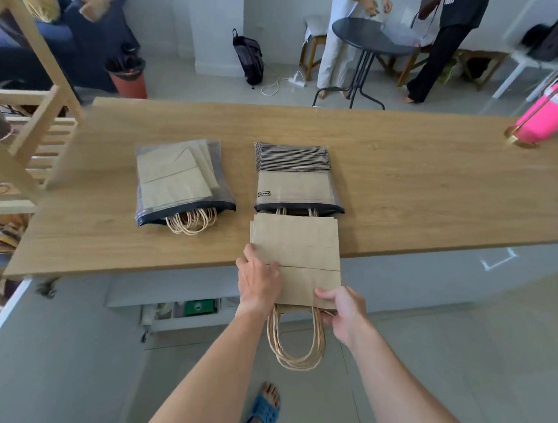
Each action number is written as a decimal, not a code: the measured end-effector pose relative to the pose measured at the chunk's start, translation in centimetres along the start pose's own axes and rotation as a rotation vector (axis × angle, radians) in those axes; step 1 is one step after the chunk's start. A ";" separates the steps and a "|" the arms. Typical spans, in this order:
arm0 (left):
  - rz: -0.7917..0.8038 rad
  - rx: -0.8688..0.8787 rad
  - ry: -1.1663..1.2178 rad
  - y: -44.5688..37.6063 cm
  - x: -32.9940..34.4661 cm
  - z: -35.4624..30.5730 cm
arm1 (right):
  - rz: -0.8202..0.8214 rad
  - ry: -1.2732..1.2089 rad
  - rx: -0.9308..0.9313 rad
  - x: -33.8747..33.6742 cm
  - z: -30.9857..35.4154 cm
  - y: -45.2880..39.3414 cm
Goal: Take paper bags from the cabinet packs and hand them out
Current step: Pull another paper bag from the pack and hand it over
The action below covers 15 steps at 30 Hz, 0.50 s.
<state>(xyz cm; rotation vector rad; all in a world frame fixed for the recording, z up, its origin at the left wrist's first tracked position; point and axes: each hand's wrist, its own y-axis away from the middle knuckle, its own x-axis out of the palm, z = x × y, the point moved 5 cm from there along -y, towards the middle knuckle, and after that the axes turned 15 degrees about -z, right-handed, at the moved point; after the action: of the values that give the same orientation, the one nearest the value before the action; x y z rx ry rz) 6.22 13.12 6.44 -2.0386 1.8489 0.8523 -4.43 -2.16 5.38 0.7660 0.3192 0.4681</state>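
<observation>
A stack of flat brown paper bags [297,245] lies half over the near edge of the wooden table [419,193], its twine handles [295,343] hanging toward me. My left hand [259,278] grips the stack's left edge. My right hand [343,311] pinches its near right corner by the handles. Just behind the stack lies a clear pack with striped bags [297,179], mouth toward me. A second clear pack of plain bags [181,182] lies to its left with handles spilling out.
A pink bottle [551,110] with a gold stand sits at the table's far right corner. A wooden rack [30,137] stands at the left. Two people stand by a round dark table [373,37] beyond. A drawer [183,310] under the table is open.
</observation>
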 end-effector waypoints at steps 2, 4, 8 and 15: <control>-0.003 -0.033 -0.018 0.8 -0.9 0.7 | 0.064 0.010 -0.020 -0.2 -0.2 1.4; 0.007 -0.092 -0.004 1.2 -2.0 1.4 | 0.147 0.067 -0.059 0.0 0.1 2.7; 0.013 -0.126 0.060 0.8 -4.1 1.9 | 0.291 0.115 -0.126 1.9 1.6 5.2; 0.019 -0.132 0.109 -1.5 -6.8 2.1 | 0.349 0.425 -0.470 8.4 6.2 9.2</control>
<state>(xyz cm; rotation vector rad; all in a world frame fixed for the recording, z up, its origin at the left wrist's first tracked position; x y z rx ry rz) 7.06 20.10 8.40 -2.1905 1.9188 0.9070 2.81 4.29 15.30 0.2525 0.4513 1.0007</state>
